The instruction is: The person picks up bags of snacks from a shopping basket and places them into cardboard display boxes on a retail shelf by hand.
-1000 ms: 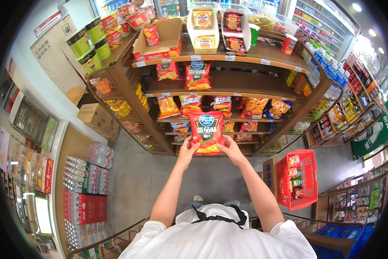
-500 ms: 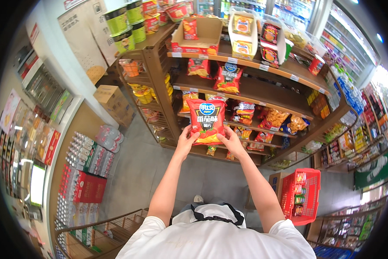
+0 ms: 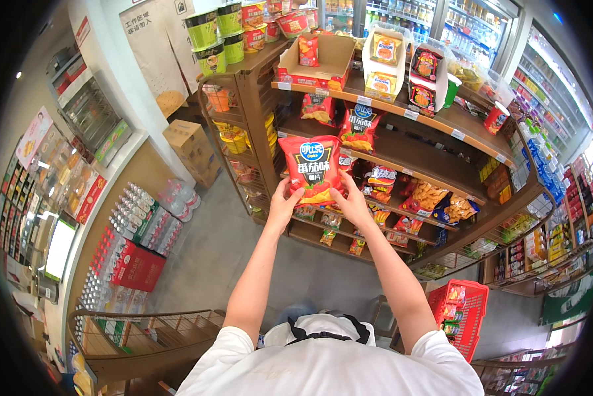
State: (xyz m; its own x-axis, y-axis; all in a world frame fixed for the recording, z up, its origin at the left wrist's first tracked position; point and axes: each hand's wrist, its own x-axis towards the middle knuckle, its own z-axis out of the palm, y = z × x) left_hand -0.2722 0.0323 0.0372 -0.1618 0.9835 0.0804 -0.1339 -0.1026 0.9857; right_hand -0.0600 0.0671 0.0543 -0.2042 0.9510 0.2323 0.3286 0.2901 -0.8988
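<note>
A puffed red bag of chips [image 3: 311, 173] is held up in front of me, its printed front toward me. My left hand [image 3: 284, 203] grips its lower left corner, and my right hand [image 3: 351, 202] grips the lower right. Both thumbs press on the front; most of the other fingers are hidden behind the bag. Beyond it stands a brown shelf unit [image 3: 402, 150] with snack bags on several levels. A similar red chip bag [image 3: 360, 127] stands on its second level, beside another red bag [image 3: 319, 109].
To my right a red shopping basket [image 3: 476, 321] holds several small packets. Bottle packs [image 3: 141, 218] line the counter on the left, near a cardboard box [image 3: 189, 146]. A brown wire-sided rack [image 3: 144, 358] is close at my lower left. Green noodle tubs [image 3: 204, 32] top the shelf's left end.
The shelf and surroundings have shifted slightly right and down in the view. The chip bag has risen and moved a little left, still held in both hands.
</note>
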